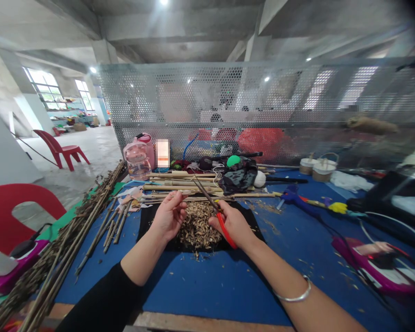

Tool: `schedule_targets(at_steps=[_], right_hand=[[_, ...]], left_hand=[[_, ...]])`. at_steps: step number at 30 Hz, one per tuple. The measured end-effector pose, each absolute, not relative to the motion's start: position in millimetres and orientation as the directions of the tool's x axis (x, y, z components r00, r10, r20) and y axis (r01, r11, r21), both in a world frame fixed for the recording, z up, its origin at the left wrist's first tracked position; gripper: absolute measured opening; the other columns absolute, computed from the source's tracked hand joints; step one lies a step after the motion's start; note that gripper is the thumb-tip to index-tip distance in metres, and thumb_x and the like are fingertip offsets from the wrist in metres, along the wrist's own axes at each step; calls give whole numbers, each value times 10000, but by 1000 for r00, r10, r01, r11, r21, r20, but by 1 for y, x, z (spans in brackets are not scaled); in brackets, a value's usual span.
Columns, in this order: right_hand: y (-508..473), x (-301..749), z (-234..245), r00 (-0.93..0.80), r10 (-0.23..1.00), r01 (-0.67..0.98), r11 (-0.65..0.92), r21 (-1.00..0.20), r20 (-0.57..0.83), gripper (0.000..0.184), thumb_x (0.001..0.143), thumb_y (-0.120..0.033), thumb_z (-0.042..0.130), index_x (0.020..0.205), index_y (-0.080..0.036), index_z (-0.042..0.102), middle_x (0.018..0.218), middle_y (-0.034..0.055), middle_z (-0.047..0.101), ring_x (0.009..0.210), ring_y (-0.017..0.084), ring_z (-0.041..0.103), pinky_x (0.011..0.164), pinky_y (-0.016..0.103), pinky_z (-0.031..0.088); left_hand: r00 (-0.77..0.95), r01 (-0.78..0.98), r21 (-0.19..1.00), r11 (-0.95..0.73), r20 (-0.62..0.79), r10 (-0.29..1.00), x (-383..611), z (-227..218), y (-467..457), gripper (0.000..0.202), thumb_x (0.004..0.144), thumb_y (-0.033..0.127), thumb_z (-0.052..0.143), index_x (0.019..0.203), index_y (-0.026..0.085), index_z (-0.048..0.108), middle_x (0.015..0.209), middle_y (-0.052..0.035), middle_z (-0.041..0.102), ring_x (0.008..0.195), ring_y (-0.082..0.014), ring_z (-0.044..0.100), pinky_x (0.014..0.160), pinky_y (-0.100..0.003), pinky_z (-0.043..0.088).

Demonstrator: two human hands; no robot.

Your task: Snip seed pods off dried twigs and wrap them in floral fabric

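Note:
My left hand (171, 212) is closed in a pinch above a black cloth (150, 226). A small pale dried piece (186, 192), too small to name for certain, sticks out from its fingertips. In my right hand (235, 223) is a pair of scissors (224, 229) with red handles, the blades pointing up and to the left, slightly apart at the tips. Between and below both hands lies a heap of small brown dried pods or husks (198, 226) on the cloth. Loose bits are scattered on the blue tabletop (193, 286) around it.
Behind the heap lie several bamboo sticks (183, 188). Bundled dry stalks (69, 244) run along the left edge. A pink water bottle (138, 161), a green ball (233, 160) and a perforated metal screen (193, 101) stand beyond. Purple-and-white devices with cables (383, 267) sit at right.

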State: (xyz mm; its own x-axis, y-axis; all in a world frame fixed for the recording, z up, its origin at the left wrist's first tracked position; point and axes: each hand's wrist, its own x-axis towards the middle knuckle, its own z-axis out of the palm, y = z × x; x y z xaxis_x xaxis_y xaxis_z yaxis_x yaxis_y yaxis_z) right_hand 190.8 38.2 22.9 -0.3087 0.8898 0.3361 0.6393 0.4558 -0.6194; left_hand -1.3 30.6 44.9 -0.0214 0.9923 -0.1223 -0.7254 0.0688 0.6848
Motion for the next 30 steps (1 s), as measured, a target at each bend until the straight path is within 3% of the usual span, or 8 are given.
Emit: schedule_targets(at_steps=[6, 13, 19, 26, 30], right_hand=[[35, 187, 26, -367, 868, 676, 496, -546, 334, 326, 712, -448, 584, 870, -195, 452, 681, -6, 522, 602, 135, 447, 544, 227, 322], [35, 187, 23, -353, 880, 604, 473, -641, 317, 303, 717, -466, 599, 758, -205, 451, 613, -33, 508, 544, 113, 455, 497, 206, 306], [37, 188, 19, -355, 879, 577, 473, -666, 317, 296, 724, -447, 602, 679, -200, 445, 563, -45, 474, 489, 85, 369, 459, 198, 292], [34, 187, 26, -344, 855, 694, 511, -508, 389, 276, 697, -413, 603, 825, -208, 469, 637, -28, 530, 537, 116, 437, 526, 222, 316], [33, 185, 28, -375, 841, 680, 536, -501, 391, 260, 710, -401, 590, 829, -203, 471, 680, -13, 546, 570, 123, 457, 547, 224, 333]], left_hand=[[0, -712, 697, 77, -110, 994, 2, 45, 29, 279, 631, 219, 750, 773, 176, 515, 730, 50, 626, 469, -19, 556, 376, -82, 429], [52, -684, 726, 73, -51, 997, 4, 42, 27, 321, 599, 219, 772, 788, 174, 517, 755, 58, 618, 480, -12, 553, 381, -76, 424], [34, -678, 732, 68, -62, 998, 3, 45, 27, 311, 604, 214, 770, 779, 171, 516, 705, 62, 604, 469, -13, 546, 379, -74, 424], [20, -676, 734, 58, -61, 998, 4, 45, 28, 317, 594, 224, 776, 775, 173, 522, 683, 67, 585, 470, -14, 538, 378, -76, 419], [27, -669, 740, 67, -65, 997, 6, 44, 27, 348, 558, 222, 797, 762, 168, 521, 621, 81, 535, 465, -14, 528, 375, -74, 407]])
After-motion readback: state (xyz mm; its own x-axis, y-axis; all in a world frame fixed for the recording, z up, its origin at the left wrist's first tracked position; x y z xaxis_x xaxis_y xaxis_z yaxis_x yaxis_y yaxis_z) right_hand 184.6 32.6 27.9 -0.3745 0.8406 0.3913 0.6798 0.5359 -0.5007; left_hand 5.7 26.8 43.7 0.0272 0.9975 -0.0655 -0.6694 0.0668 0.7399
